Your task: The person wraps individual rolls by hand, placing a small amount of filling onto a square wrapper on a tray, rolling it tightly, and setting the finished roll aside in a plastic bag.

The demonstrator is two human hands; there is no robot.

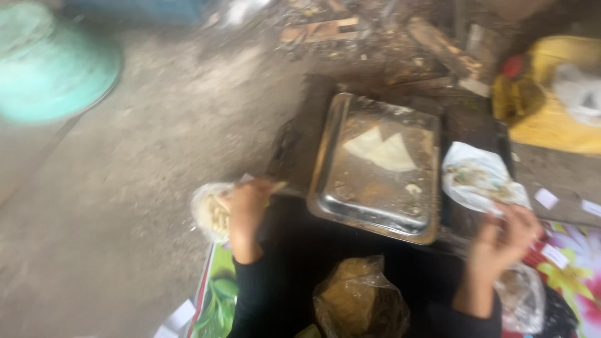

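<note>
The left hand [247, 209] was closed around a clear bag of pale strips [210, 213], which bulged out at about nine o'clock from the palm, over bare ground [125, 188]; something thin and pale stuck out between its fingers toward three o'clock, too blurred to name. The right hand [504, 235] gripped the lower corner of a white plastic wrapper [476, 178], the wrapper rising from the fingers toward eleven o'clock, with a dark filling faintly visible inside. Between the two hands lay a rectangular metal tray [325, 156], its long axis running roughly twelve to six o'clock, tilted a little to one o'clock. On the tray rested folded pale flat sheets [382, 150] in the upper half and a few crumbs lower down. From the left hand the tray lay at about three o'clock, its near corner just beside the fingertips; from the right hand it lay at about ten o'clock, slightly farther off, so the left hand seemed the nearer. At six o'clock from the tray a crumpled clear bag with yellowish contents [360, 300] sat between the forearms. A yellow container [551, 119] stood at two o'clock, and a teal basin [50, 69] lay well apart at ten o'clock.
</note>
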